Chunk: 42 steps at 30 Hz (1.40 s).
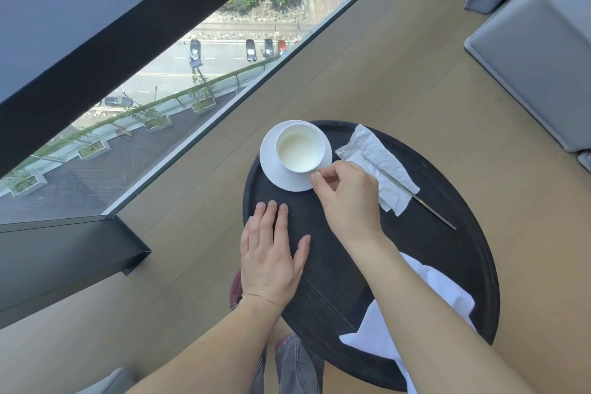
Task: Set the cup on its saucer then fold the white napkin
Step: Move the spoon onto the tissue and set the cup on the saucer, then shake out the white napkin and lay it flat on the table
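A white cup [300,148] stands on its white saucer [275,170] at the far left of a round black table [345,281]. My right hand [347,198] pinches the cup's handle at the near right of the cup. My left hand [271,253] lies flat and open on the table's left edge, holding nothing. A white cloth napkin [425,294] lies rumpled at the table's near right, partly hidden under my right forearm. A crumpled paper napkin [375,160] lies at the far right.
A thin metal utensil [412,194] lies across the paper napkin, pointing toward the table's right edge. A large floor-level window [160,90] is to the left. A grey upholstered seat [540,58] stands at the far right on the wooden floor.
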Tool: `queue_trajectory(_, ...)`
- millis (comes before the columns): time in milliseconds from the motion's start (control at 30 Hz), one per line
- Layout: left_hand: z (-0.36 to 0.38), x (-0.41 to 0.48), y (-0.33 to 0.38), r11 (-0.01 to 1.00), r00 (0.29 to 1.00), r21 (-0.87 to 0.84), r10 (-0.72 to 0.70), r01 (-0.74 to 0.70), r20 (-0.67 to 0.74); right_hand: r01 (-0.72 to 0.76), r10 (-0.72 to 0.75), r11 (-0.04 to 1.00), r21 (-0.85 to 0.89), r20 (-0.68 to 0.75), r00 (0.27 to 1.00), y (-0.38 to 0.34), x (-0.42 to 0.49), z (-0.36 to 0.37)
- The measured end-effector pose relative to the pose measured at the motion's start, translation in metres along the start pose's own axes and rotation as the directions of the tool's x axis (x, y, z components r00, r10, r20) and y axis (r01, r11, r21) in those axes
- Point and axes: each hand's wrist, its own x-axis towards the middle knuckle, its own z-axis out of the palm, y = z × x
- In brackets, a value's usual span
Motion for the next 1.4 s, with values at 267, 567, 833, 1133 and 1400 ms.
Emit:
queue_trajectory(267,-0.001,0.003,0.000,1.000,0.999,-0.011,-0.008,0.009,0.045,-0.043,0.038,0.998,0.055,0.081,0.996,-0.001,-0.010,-0.014)
queue_trajectory(567,-0.017,0.003,0.003,0.993,0.989,-0.107,-0.034,0.050,0.145,-0.119,0.097,0.989,-0.083,-0.232,0.968,0.047,-0.109,-0.108)
queue_trajectory(833,-0.038,-0.010,0.026,0.963,0.953,-0.266,0.048,0.035,0.298,-0.353,0.311,0.932,-0.087,-0.311,0.898,0.108,-0.224,-0.132)
queue_trajectory(1133,-0.040,-0.074,0.076,0.935,0.754,-0.305,0.331,-0.182,0.567,-0.581,0.567,0.813,-0.048,-0.164,0.807,0.126,-0.294,-0.077)
queue_trajectory(1400,-0.041,-0.104,0.083,0.935,0.757,-0.354,0.212,0.027,0.618,-0.467,0.475,0.879,0.095,-0.266,0.839,0.140,-0.307,-0.090)
